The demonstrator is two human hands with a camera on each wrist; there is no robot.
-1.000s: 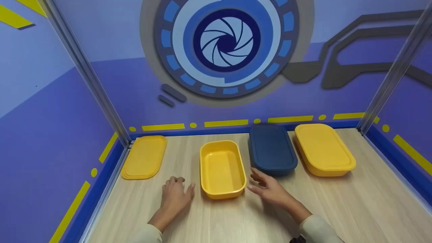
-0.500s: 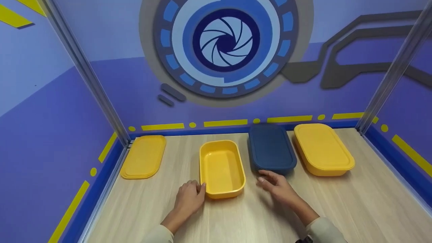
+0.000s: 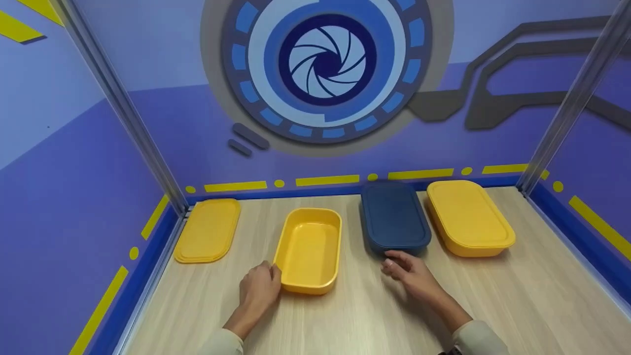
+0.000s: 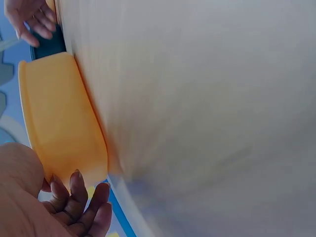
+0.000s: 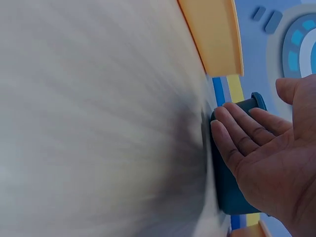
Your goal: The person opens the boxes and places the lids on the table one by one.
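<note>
An open, lidless yellow food container [image 3: 309, 254] stands on the table in the head view. At its near left corner my left hand [image 3: 259, 288] grips the wall by the rim; the left wrist view shows the fingers [image 4: 79, 197] beside the container's outer side, the thumb mostly hidden. My right hand [image 3: 414, 278] is by the near end of a dark blue lidded container [image 3: 396, 217], its fingers relaxed and holding nothing. In the right wrist view the fingers [image 5: 242, 131] extend in front of that blue container [image 5: 229, 190]; whether they touch it I cannot tell.
A yellow lid [image 3: 208, 230] lies flat at the back left of the wooden table [image 3: 355, 320]. At the back right, next to the blue container, stands a yellow lidded container [image 3: 471, 217]. Patterned blue walls [image 3: 315, 162] enclose the back and both sides.
My left hand has reached the open yellow container's corner and taken hold; the container has shifted left and turned slightly. My right hand has drawn away from it, a little to the right.
</note>
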